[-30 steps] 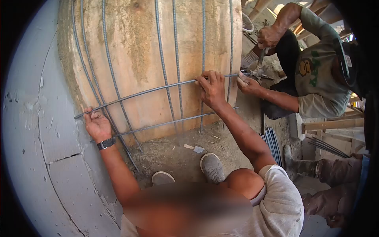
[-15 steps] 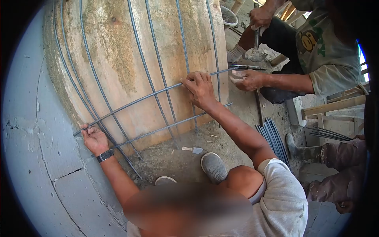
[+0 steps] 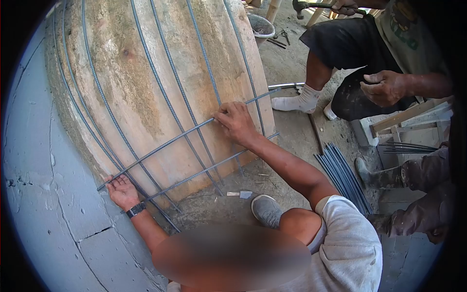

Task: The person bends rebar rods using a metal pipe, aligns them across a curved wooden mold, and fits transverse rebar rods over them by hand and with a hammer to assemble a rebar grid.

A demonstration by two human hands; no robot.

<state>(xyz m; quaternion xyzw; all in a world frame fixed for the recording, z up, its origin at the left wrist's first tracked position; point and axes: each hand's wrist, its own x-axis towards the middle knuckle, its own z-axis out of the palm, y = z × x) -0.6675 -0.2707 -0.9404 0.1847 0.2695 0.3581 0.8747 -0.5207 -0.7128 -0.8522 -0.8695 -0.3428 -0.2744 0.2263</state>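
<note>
A ribbed steel rebar (image 3: pixel 168 144) runs crosswise over several long lengthwise rebars (image 3: pixel 160 83). These lie along a curved wooden panel (image 3: pixel 124 92). At the bar's lower left end, my left hand (image 3: pixel 122 193), with a dark watch on the wrist, is palm up with its fingers curled on the bar. Farther along the same bar, my right hand (image 3: pixel 237 121) grips it from above, near a crossing with a lengthwise rebar. A second crosswise rebar (image 3: pixel 209 167) passes below, under my right forearm.
A co-worker at upper right holds a hammer (image 3: pixel 301 6); their other hand (image 3: pixel 384 87) is off the bars. A rebar bundle (image 3: pixel 343 175) lies on the ground near another person's boot (image 3: pixel 377 173). A bucket (image 3: pixel 261 27) stands behind the panel; a grey wall (image 3: pixel 63 160) borders the left.
The co-worker has drawn back from the crosswise bar's far end and lifted the hammer. Both my hands stay on the bar. The whole view has shifted slightly.
</note>
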